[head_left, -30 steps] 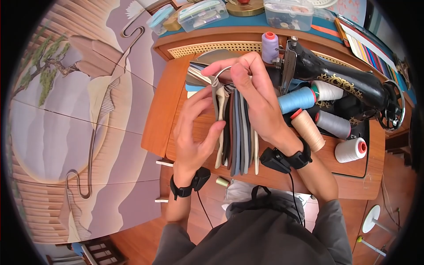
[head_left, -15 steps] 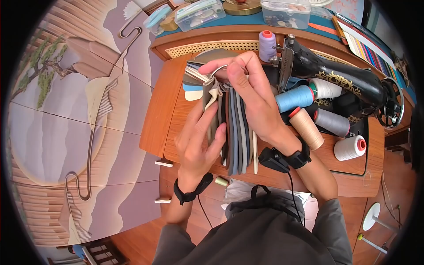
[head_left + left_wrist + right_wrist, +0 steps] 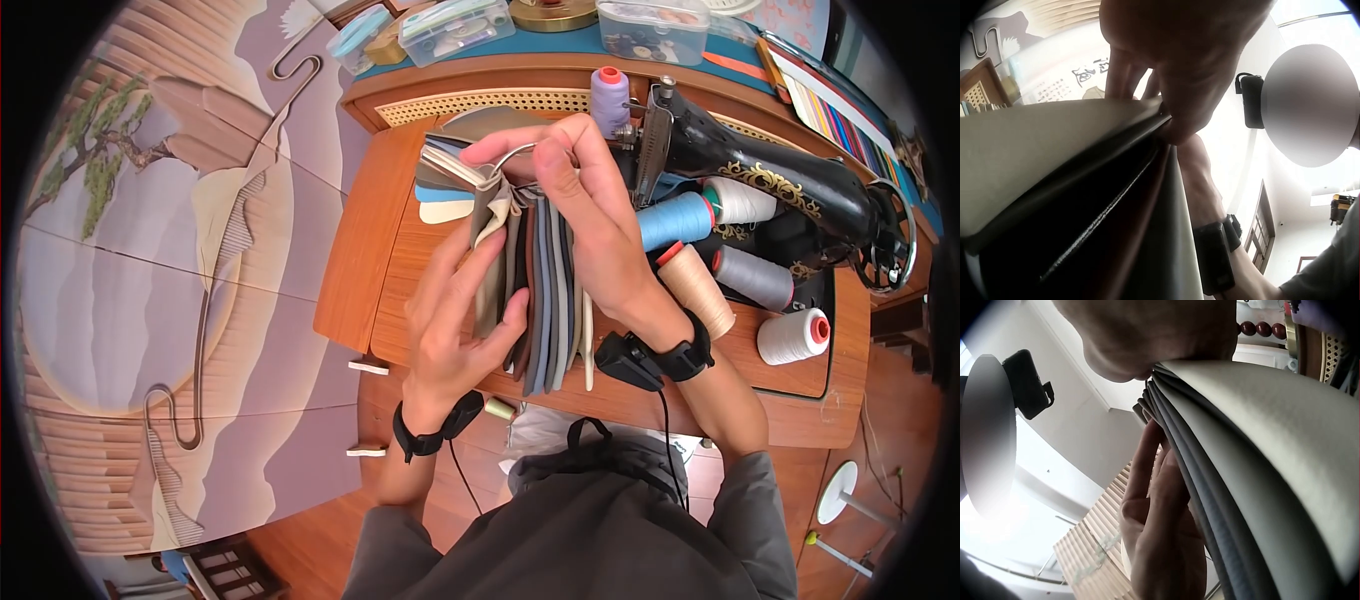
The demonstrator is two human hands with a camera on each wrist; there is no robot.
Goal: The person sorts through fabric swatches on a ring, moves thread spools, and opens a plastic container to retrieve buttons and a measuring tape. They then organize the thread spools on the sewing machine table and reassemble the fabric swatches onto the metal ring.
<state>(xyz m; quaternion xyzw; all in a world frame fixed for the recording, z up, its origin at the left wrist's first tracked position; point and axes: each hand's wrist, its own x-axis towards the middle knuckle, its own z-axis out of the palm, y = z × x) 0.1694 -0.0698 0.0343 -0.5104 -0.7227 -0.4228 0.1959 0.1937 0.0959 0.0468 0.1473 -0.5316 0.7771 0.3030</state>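
Note:
A bundle of long swatches (image 3: 545,300) in cream, brown, blue and grey hangs from a curved metal ring (image 3: 510,158). My right hand (image 3: 600,240) pinches the ring at its upper right, between thumb and bent fingers. Below and left of the ring, my left hand (image 3: 455,330) holds the folded taupe and cream swatches (image 3: 490,215) between its fingers, its thumb lying near the brown ones. In the right wrist view the left hand (image 3: 1163,531) reaches to the gathered swatch tops. Swatches (image 3: 1072,206) fan out below the hand in the left wrist view.
The black sewing machine (image 3: 770,170) stands at the right, with blue (image 3: 675,222), beige (image 3: 695,290) and white (image 3: 793,338) thread cones near it. A lilac cone (image 3: 610,100) is behind the hands. Clear boxes (image 3: 455,30) line the back shelf; more swatches (image 3: 445,210) lie left.
My left hand has moved up against the taupe and cream swatches, its fingers closer to the ring. More of the pale blue and cream pieces at the left now shows. The right hand keeps its grip.

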